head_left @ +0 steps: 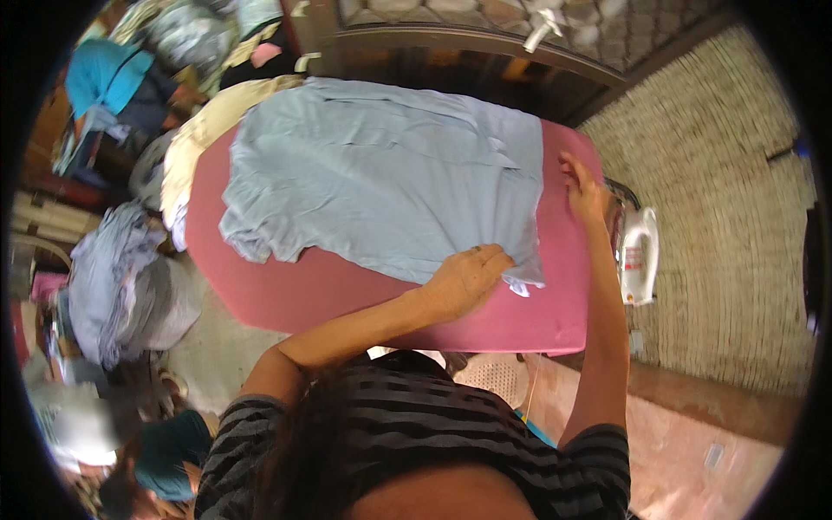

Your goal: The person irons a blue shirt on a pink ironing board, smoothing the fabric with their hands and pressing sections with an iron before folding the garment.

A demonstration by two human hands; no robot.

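A light blue shirt-like garment (373, 173) lies spread over a pink padded ironing board (347, 299). My left hand (468, 279) rests at its near right corner, fingers together and closed on the fabric; creases fan out from under the fingertips, and the thumb is hidden. Just by that hand a small white tag (519, 287) sticks out at the garment's edge. Past the garment's right edge, my right hand (586, 192) hovers over or lies on the board's right end. Its fingers are apart and slightly bent, with nothing in them.
A white iron (640, 257) sits off the board's right end, near my right forearm. Cream cloth (195, 143) hangs over the board's far left. Bundled clothes (113, 277) are piled at left. Two other people work there, one in a turquoise top (108, 74), another in dark green (173, 459).
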